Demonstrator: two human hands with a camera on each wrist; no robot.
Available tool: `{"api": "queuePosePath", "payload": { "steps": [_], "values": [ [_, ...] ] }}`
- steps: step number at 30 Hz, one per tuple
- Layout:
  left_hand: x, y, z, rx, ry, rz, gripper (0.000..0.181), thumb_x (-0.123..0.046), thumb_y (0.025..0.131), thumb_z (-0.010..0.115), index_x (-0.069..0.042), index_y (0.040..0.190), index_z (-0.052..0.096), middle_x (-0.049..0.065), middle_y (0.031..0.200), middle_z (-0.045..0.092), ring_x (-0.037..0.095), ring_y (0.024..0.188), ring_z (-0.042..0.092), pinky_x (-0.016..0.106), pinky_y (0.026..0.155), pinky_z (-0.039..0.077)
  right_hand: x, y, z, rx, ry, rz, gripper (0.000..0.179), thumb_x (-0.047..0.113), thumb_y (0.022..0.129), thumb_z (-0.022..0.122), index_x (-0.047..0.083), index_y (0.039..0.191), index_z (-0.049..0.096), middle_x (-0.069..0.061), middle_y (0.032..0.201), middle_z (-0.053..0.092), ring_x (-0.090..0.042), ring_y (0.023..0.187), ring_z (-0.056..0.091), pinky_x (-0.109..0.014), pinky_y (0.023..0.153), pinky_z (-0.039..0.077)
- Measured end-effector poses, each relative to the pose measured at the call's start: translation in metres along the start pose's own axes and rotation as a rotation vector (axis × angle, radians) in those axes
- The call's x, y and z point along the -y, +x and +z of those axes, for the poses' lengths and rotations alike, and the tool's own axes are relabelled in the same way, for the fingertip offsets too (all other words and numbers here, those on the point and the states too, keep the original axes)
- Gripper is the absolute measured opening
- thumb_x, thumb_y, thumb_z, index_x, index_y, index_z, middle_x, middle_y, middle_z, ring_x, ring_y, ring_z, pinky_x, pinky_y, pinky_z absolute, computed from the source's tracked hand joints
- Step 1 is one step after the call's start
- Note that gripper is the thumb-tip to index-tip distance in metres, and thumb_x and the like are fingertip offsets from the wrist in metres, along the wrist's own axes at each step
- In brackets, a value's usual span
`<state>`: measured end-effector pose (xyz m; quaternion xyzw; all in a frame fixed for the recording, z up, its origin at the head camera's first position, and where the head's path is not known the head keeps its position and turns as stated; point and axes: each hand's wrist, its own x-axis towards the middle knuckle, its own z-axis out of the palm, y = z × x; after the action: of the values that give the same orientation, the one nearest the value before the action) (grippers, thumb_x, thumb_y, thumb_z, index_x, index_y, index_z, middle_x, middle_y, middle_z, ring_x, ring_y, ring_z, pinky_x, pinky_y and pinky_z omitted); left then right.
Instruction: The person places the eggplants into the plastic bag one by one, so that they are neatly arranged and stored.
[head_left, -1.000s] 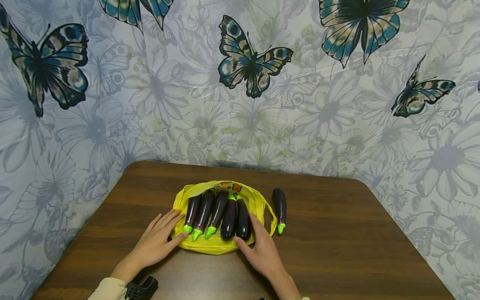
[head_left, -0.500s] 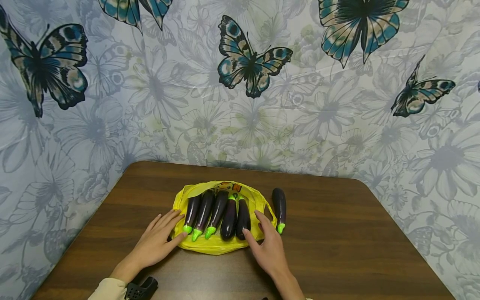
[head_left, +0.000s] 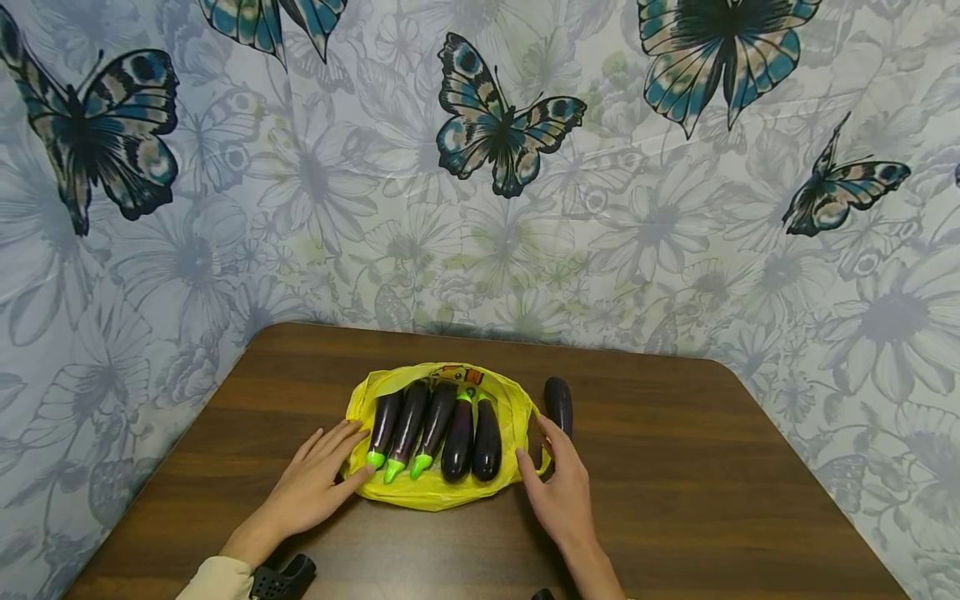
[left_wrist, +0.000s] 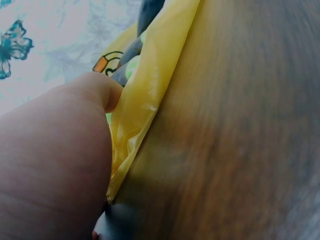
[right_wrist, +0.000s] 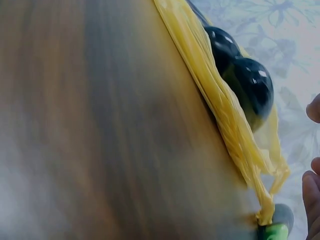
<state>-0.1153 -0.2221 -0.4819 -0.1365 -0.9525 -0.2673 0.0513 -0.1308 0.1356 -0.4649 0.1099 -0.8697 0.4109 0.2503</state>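
A yellow plastic bag [head_left: 427, 498] lies mouth-up on the table with several dark purple eggplants [head_left: 457, 437] side by side inside; some show bright green caps toward me. My left hand [head_left: 318, 483] rests on the bag's left edge, fingers spread, and its thumb [left_wrist: 102, 92] laps over the rim in the left wrist view. Just right of the bag lies a lone eggplant [head_left: 558, 404], its capped end hidden behind my right hand [head_left: 562, 492]. That hand is by the bag's right handle loop, fingers extended and thumb apart. In the right wrist view its fingers [right_wrist: 312, 195] show at the edge, near a green cap [right_wrist: 276, 231].
The brown wooden table [head_left: 712, 475] has rounded far corners and meets a wall covering [head_left: 660, 225] printed with flowers and butterflies. A black wrist device [head_left: 283, 577] sits at my left wrist.
My right hand has moved right, off the rightmost eggplant in the bag and over to the handle loop beside the lone eggplant. The left hand has stayed put.
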Motion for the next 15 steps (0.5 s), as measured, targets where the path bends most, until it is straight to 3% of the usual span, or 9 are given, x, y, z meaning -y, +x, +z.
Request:
{"api": "queuePosePath", "payload": {
  "steps": [10, 15],
  "values": [
    [0.000, 0.000, 0.000, -0.002, 0.004, 0.005, 0.067, -0.053, 0.103, 0.055, -0.008, 0.153, 0.050, 0.016, 0.162, 0.041, 0.040, 0.152, 0.033, 0.065, 0.123, 0.015, -0.014, 0.004, -0.009, -0.125, -0.043, 0.055, 0.053, 0.008, 0.087, 0.082, 0.000, 0.136, 0.063, -0.018, 0.137, 0.064, -0.039, 0.124, 0.063, -0.058, 0.100, 0.053],
    [-0.001, 0.000, -0.002, -0.009, 0.010, 0.011, 0.066, -0.052, 0.104, 0.055, -0.008, 0.153, 0.050, 0.017, 0.161, 0.042, 0.041, 0.151, 0.033, 0.065, 0.123, 0.016, -0.025, 0.006, -0.011, -0.152, -0.047, 0.092, 0.052, 0.006, 0.088, 0.081, -0.003, 0.135, 0.062, -0.022, 0.135, 0.064, -0.041, 0.124, 0.062, -0.058, 0.101, 0.052]
  ]
}}
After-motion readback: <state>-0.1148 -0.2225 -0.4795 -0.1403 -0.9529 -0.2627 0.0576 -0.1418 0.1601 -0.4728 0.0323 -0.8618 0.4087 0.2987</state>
